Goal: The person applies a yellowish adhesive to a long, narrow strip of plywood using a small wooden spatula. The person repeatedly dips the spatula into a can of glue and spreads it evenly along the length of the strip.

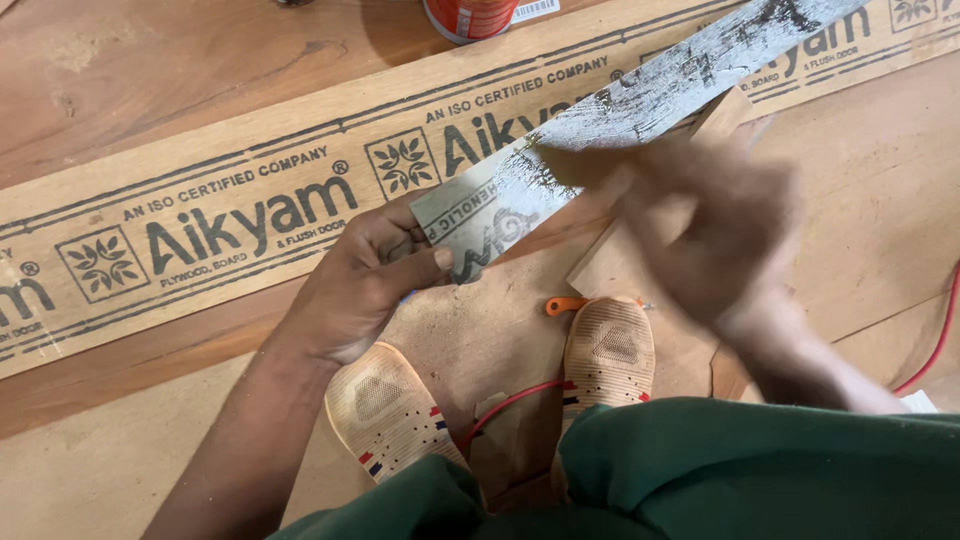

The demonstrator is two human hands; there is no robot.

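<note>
My left hand (375, 270) pinches the near end of a long narrow laminate strip (650, 95) that runs up to the right, its face smeared with a glossy grey coat. My right hand (715, 235) is blurred with motion and lies on the strip's middle, fingers pressed toward the wet surface. Whether it holds anything I cannot tell. A small wooden block (640, 255) lies under the strip beneath that hand.
A long printed plywood board (230, 215) crosses the floor under the strip. An orange can (470, 15) stands at the top. Two sandals (385, 405) sit by my green-clad knees (720, 470), with a red wire (940, 340) and an orange-handled tool (565, 305) near.
</note>
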